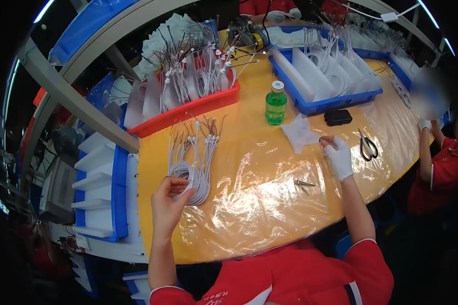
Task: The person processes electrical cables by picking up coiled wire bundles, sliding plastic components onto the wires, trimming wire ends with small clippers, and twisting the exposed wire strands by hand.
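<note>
Left of centre, the left hand pinches the near edge of the coiled white cables, whose fanned wire ends could tangle if lifted unevenly, while the gloved right hand, right of centre, curls, its grip unclear.

Near the worktop's left edge, the left hand curls its fingers at a coil of pale cables. Toward the right edge, the gloved right hand is beside a white cloth; black-handled scissors lie nearer that edge.
</note>
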Available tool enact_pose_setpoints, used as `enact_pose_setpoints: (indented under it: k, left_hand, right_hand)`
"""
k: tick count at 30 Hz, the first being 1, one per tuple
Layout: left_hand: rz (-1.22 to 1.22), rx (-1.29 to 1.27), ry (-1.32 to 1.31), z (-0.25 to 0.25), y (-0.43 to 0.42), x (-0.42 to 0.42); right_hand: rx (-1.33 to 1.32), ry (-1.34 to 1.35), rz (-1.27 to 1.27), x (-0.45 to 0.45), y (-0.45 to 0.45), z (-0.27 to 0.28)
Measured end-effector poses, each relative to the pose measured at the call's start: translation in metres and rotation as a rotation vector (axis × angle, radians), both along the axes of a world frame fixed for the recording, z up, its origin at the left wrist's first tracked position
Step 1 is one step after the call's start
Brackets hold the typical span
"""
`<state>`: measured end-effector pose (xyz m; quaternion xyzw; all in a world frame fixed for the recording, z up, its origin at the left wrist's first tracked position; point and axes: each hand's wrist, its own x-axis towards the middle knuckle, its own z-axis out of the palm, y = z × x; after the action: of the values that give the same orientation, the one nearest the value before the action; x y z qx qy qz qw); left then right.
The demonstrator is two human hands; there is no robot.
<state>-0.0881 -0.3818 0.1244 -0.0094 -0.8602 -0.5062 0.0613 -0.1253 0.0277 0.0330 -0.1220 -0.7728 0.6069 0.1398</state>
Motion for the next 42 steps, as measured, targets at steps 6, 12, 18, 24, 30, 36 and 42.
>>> enact_pose_setpoints:
  k: [6, 12, 18, 24, 30, 36, 42]
  left_hand:
    - [-0.513, -0.231, -0.137, -0.012, 0.065, 0.039]
    - [-0.556, -0.265, -0.125, -0.06, 0.103, 0.02]
    - [-0.389, -0.385, -0.035, -0.087, 0.148, -0.038]
    - [-0.542, 0.057, -0.41, -0.079, 0.14, -0.056]
    - [-0.575, 0.579, -0.537, -0.044, 0.13, -0.031]
    - [-0.508, 0.545, -0.386, -0.04, 0.128, -0.015]
    - [-0.445, 0.44, -0.205, -0.047, 0.127, -0.013]
  right_hand:
    - [0.905, -0.099, 0.32, 0.069, -0.05, 0.033]
    - [0.816, -0.03, 0.219, 0.083, -0.057, 0.015]
    - [0.837, 0.191, 0.08, 0.082, -0.069, 0.017]
    - [0.603, 0.152, 0.011, 0.089, -0.076, 0.023]
    - [0.385, 0.254, 0.114, 0.083, -0.088, 0.052]
    - [0.449, 0.379, 0.16, 0.082, -0.096, 0.073]
    - [0.477, 0.427, 0.139, 0.085, -0.102, 0.07]
